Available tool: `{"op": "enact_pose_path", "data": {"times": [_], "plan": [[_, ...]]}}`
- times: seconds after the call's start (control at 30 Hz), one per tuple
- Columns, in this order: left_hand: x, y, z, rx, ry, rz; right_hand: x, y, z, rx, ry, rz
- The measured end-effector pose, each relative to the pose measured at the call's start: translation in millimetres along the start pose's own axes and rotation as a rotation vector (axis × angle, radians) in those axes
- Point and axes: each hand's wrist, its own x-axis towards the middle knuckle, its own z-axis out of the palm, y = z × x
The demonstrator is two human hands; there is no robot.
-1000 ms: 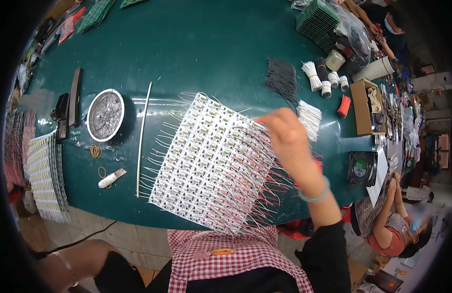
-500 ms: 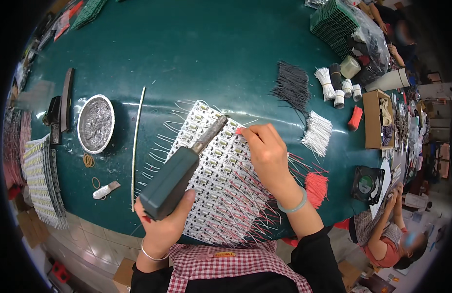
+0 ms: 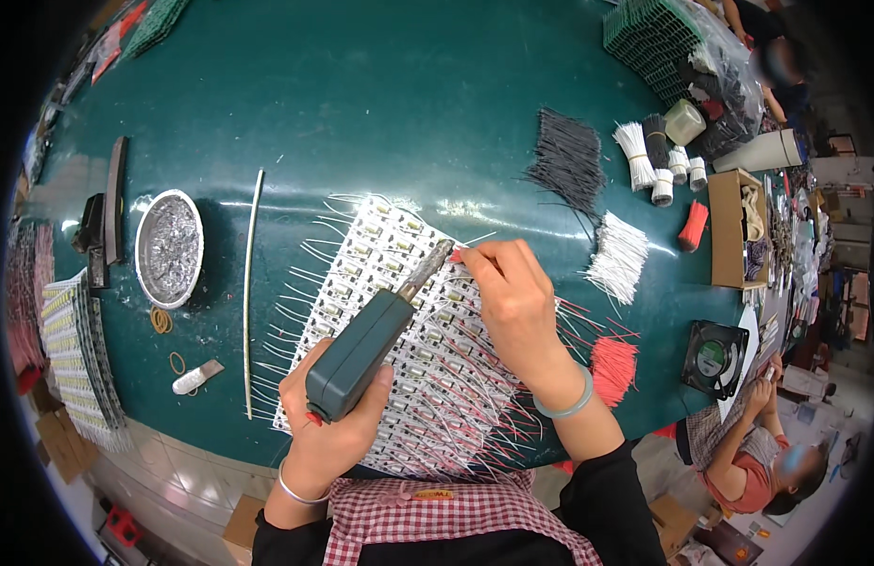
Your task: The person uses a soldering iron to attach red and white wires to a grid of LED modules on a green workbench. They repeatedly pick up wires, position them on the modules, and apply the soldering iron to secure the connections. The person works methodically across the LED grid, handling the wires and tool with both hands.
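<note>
My left hand (image 3: 338, 429) is wrapped round the dark green handle of a soldering gun (image 3: 359, 354). Its metal tip reaches up and right to the upper right edge of a panel of white circuit boards (image 3: 361, 274). Right beside the tip, my right hand (image 3: 517, 297) pinches a small red piece that looks like a wire (image 3: 455, 256), at the panel's edge. Thin white wires stick out along the panel's left side. Red and white wires lie across its lower right part. Whether the tip touches the board is too small to tell.
Bundles of black wires (image 3: 566, 160), white wires (image 3: 618, 258) and red wires (image 3: 613, 371) lie right of the panel. A white bowl (image 3: 142, 250) of silvery material, a thin white rod (image 3: 253, 292) and stacked board panels (image 3: 74, 349) are leftward. A fan (image 3: 714, 358) sits near a co-worker at right.
My left hand has moved the soldering gun right and slightly up, bringing its tip beside the right fingertips. My right hand has barely shifted. The view has turned slightly.
</note>
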Motion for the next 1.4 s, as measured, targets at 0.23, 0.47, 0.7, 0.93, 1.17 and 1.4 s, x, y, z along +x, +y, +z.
{"op": "enact_pose_path", "data": {"times": [0.23, 0.47, 0.7, 0.93, 1.17, 1.4], "plan": [[1, -7, 1, 0.04, -0.025, 0.029, 0, -1, 0, -0.01, 0.007, 0.0], [1, -10, 3, 0.067, -0.027, 0.003, 1, -2, -1, -0.009, 0.009, -0.004], [4, -5, 2, 0.126, -0.04, 0.001, 2, -2, -1, -0.031, 0.004, -0.012], [7, -4, -2, 0.108, -0.058, -0.035, 1, -2, -1, -0.027, 0.001, -0.007], [-18, -2, -51, 0.345, 0.424, 0.278, 0, -1, -1, -0.021, 0.003, 0.004], [13, -6, -141, 0.451, 0.822, 0.03, 1, -3, 0, -0.015, 0.011, -0.004]]}}
